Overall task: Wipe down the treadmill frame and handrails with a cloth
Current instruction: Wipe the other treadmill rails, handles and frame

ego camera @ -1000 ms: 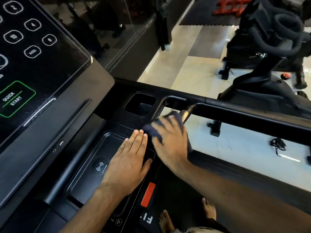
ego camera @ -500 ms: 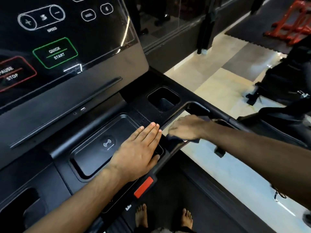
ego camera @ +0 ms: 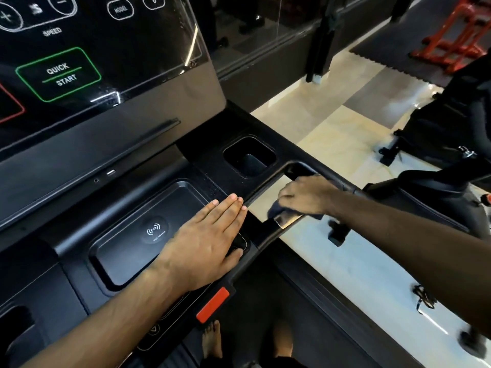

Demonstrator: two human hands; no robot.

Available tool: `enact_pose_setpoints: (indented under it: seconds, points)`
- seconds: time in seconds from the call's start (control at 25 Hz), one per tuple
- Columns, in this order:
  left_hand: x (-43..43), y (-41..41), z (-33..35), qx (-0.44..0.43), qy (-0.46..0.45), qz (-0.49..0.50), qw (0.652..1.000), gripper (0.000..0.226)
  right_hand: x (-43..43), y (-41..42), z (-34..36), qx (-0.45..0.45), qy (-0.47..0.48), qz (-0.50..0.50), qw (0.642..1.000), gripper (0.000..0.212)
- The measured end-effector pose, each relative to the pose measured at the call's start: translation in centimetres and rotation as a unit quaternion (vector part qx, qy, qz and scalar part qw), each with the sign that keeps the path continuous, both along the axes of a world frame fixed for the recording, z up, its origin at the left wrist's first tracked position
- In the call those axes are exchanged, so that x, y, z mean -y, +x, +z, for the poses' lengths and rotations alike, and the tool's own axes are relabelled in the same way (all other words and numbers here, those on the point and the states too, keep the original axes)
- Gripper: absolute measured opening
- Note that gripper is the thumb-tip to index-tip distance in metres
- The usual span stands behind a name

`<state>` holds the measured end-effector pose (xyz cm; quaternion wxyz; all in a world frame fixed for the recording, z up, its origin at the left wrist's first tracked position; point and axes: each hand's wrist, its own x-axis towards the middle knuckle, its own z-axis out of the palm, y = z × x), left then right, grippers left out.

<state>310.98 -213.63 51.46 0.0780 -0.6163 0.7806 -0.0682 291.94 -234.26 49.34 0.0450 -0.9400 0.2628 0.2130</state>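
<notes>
My right hand (ego camera: 305, 193) grips a dark cloth (ego camera: 276, 209) around the short metal grip bar (ego camera: 288, 220) that joins the treadmill console to the black right handrail (ego camera: 342, 183). Most of the cloth is hidden under the hand; a fold shows at its lower left. My left hand (ego camera: 207, 240) rests flat, fingers straight and together, on the right edge of the console's charging tray (ego camera: 138, 235). The black treadmill frame (ego camera: 207, 160) runs under the tilted touch screen (ego camera: 79, 57).
A square cup holder (ego camera: 248, 156) lies just beyond my left fingertips. A red safety key (ego camera: 212, 305) sits at the console's front edge, above my bare feet (ego camera: 212, 339) on the belt. An exercise bike (ego camera: 438, 166) stands close on the right over pale tiled floor (ego camera: 332, 134).
The view has swung left and up, showing more of the screen. My right hand with the cloth slid along the grip bar toward the handrail. My left hand stayed flat on the tray.
</notes>
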Motion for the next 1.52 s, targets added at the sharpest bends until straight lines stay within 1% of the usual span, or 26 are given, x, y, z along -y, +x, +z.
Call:
enact_pose_setpoints:
  seconds: [0.04,0.12,0.2,0.24,0.28,0.32,0.36,0.4,0.44,0.48,0.52,0.6,0.64,0.72,0.84,0.88,1.0,1.08,1.16,1.2,1.28,1.32,1.4,1.44,1.48,1.52]
  points:
    - [-0.1,0.0,0.0,0.000,0.001,0.000,1.000,0.073,0.5,-0.6,0.0,-0.004,-0.017,-0.079,0.997,0.031]
    - [0.0,0.1,-0.1,0.000,0.002,-0.002,1.000,0.073,-0.3,-1.5,-0.9,0.063,-0.009,-0.261,0.963,0.038]
    - [0.1,0.1,-0.2,-0.002,0.000,-0.006,1.000,0.073,-3.7,-1.5,-2.4,0.197,-0.028,-0.375,0.905,0.043]
    - [0.2,0.1,-0.2,-0.003,0.000,-0.010,1.000,0.072,-5.4,-1.4,-3.5,0.293,-0.036,-0.424,0.856,0.049]
    - [0.2,0.2,-0.2,-0.002,0.001,-0.014,1.000,0.072,-7.0,-1.3,-4.3,0.393,-0.028,-0.471,0.789,0.053]
    - [0.3,0.3,-0.2,0.001,0.004,-0.020,1.000,0.072,-8.2,-1.1,-5.0,0.492,0.016,-0.533,0.689,0.054]
    - [0.3,0.4,-0.2,0.005,0.005,-0.026,1.000,0.072,-9.3,-0.6,-5.9,0.580,0.089,-0.602,0.542,0.052]
    - [0.3,0.5,-0.2,0.009,0.004,-0.032,0.999,0.071,-10.4,0.3,-6.7,0.652,0.172,-0.641,0.367,0.047]
    - [0.3,0.7,-0.1,0.012,-0.001,-0.039,0.999,0.071,-11.4,1.2,-7.3,0.692,0.235,-0.649,0.212,0.039]
    - [0.3,0.8,-0.1,0.015,-0.004,-0.045,0.999,0.070,-12.0,1.7,-7.9,0.716,0.294,-0.624,0.109,0.036]
    - [0.4,0.9,0.1,0.020,-0.002,-0.055,0.998,0.070,-11.6,2.0,-8.0,0.711,0.333,-0.616,0.071,0.041]
    - [0.4,1.2,0.3,0.026,0.003,-0.074,0.997,0.069,-9.0,1.1,-7.9,0.688,0.399,-0.606,0.027,0.051]
    - [0.4,1.3,0.4,0.027,0.001,-0.083,0.996,0.069,-8.4,0.8,-7.9,0.692,0.429,-0.580,0.002,0.050]
    - [0.3,1.5,0.4,0.025,0.004,-0.094,0.995,0.068,-9.9,1.9,-7.9,0.699,0.440,-0.563,-0.019,0.048]
    - [0.0,2.0,0.4,0.016,0.014,-0.106,0.994,0.067,-14.1,4.4,-8.0,0.666,0.456,-0.591,-0.002,0.052]
    - [0.0,2.1,0.4,0.016,0.011,-0.112,0.994,0.067,-13.9,4.4,-7.9,0.653,0.466,-0.596,-0.006,0.053]
    - [-0.2,2.3,0.6,0.020,0.014,-0.123,0.992,0.068,-12.0,3.7,-7.1,0.667,0.450,-0.591,-0.059,0.058]
    - [-0.3,2.3,0.6,0.017,0.019,-0.117,0.993,0.068,-14.0,4.7,-7.4,0.659,0.435,-0.612,-0.044,0.062]
    - [-0.3,2.3,0.8,0.017,0.024,-0.113,0.993,0.068,-16.5,5.7,-7.1,0.639,0.462,-0.615,-0.020,0.063]
    - [-0.2,2.2,0.9,0.018,0.023,-0.114,0.993,0.068,-16.2,5.3,-6.6,0.645,0.460,-0.609,-0.030,0.064]
    - [-0.3,2.3,1.0,0.020,0.025,-0.118,0.992,0.068,-14.0,4.1,-5.1,0.660,0.423,-0.621,-0.012,0.070]
    - [-0.4,2.3,1.2,0.016,0.033,-0.113,0.993,0.068,-13.1,3.8,-4.5,0.675,0.390,-0.626,0.003,0.063]
    - [-0.6,2.2,1.4,-0.008,0.050,-0.094,0.994,0.069,-14.4,4.5,-3.0,0.667,0.334,-0.661,0.084,0.036]
    - [-0.7,2.0,1.4,-0.030,0.054,-0.081,0.995,0.069,-16.1,5.2,-2.5,0.656,0.329,-0.663,0.150,0.032]
    - [-0.9,1.8,1.5,-0.058,0.054,-0.069,0.994,0.070,-17.5,5.7,-2.4,0.649,0.314,-0.660,0.212,0.039]
    - [-1.0,1.7,1.6,-0.092,0.053,-0.050,0.993,0.070,-18.6,5.9,-2.0,0.638,0.273,-0.657,0.296,0.051]
